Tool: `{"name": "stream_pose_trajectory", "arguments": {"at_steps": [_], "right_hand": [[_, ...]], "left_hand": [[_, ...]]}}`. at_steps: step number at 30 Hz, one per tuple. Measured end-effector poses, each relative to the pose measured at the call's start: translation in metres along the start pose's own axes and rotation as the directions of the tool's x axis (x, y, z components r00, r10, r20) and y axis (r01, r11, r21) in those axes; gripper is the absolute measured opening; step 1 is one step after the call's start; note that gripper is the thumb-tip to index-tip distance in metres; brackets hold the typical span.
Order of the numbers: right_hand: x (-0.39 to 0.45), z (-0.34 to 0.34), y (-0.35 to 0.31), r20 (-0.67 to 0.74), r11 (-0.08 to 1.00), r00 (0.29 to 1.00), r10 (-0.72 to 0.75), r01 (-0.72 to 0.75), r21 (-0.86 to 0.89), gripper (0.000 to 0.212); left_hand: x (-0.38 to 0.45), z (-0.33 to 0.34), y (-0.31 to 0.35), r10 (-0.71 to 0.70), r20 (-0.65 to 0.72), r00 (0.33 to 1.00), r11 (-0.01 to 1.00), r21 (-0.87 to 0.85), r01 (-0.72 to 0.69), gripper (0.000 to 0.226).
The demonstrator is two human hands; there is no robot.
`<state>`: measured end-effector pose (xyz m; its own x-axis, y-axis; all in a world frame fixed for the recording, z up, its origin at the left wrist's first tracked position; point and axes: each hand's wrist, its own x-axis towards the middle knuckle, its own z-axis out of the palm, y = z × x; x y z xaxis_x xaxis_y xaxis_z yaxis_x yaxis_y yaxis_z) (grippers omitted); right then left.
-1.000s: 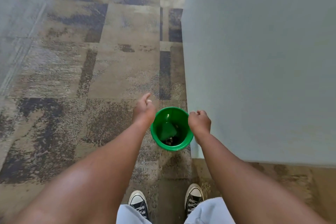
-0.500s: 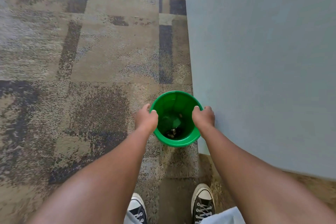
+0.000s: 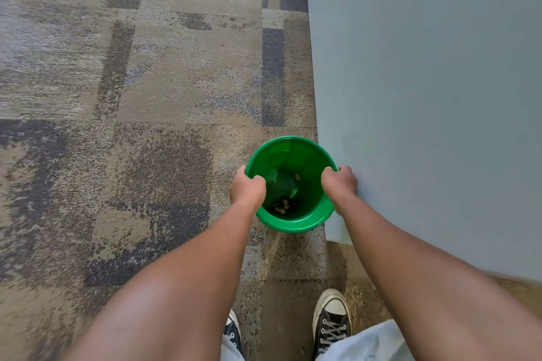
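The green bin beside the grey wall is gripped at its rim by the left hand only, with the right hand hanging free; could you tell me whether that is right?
Not quite: the right hand is not free. The head view shows it curled over the rim of the green bin, opposite the left hand, so both hands grip it beside the grey wall.

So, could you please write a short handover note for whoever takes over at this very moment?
Left hand: fingers curled over the near-left rim of the green bin.
Right hand: the same grip on the right rim.
The bin is upright over the carpet, close beside the grey-blue panel. A few scraps lie in its bottom.
Done: both hands have hold of the rim.
Left: probably lifting and carrying it off. Whether it is already off the floor cannot be told.
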<state>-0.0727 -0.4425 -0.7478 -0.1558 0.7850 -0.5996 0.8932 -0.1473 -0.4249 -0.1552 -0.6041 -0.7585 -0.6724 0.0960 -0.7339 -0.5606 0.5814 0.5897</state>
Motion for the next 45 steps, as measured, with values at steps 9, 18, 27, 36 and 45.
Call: {"name": "stream_pose_trajectory", "arguments": {"at_steps": [9,18,27,36,45], "right_hand": [[-0.081,-0.062,-0.053,0.045,0.996,0.996,-0.083,0.082,0.021,0.036],[-0.192,-0.170,-0.132,0.092,0.974,0.969,-0.228,0.228,0.009,0.039],[-0.280,-0.289,-0.217,0.054,0.929,0.927,-0.370,0.371,-0.001,0.033],[-0.339,-0.390,-0.288,-0.001,0.884,0.884,-0.467,0.467,-0.018,0.034],[-0.381,-0.465,-0.336,0.039,0.807,0.821,-0.569,0.567,-0.168,0.030]], "left_hand": [[-0.087,-0.054,0.060,-0.044,-0.147,0.988,0.995,-0.095,0.030,0.041],[-0.206,-0.135,0.171,-0.034,-0.299,0.954,0.992,-0.123,-0.004,0.047],[-0.322,-0.194,0.281,0.022,-0.347,0.937,0.980,-0.179,-0.089,0.046],[-0.416,-0.231,0.370,0.069,-0.419,0.905,0.976,-0.161,-0.149,0.036],[-0.484,-0.256,0.420,0.079,-0.487,0.870,0.965,-0.182,-0.190,0.024]]}}
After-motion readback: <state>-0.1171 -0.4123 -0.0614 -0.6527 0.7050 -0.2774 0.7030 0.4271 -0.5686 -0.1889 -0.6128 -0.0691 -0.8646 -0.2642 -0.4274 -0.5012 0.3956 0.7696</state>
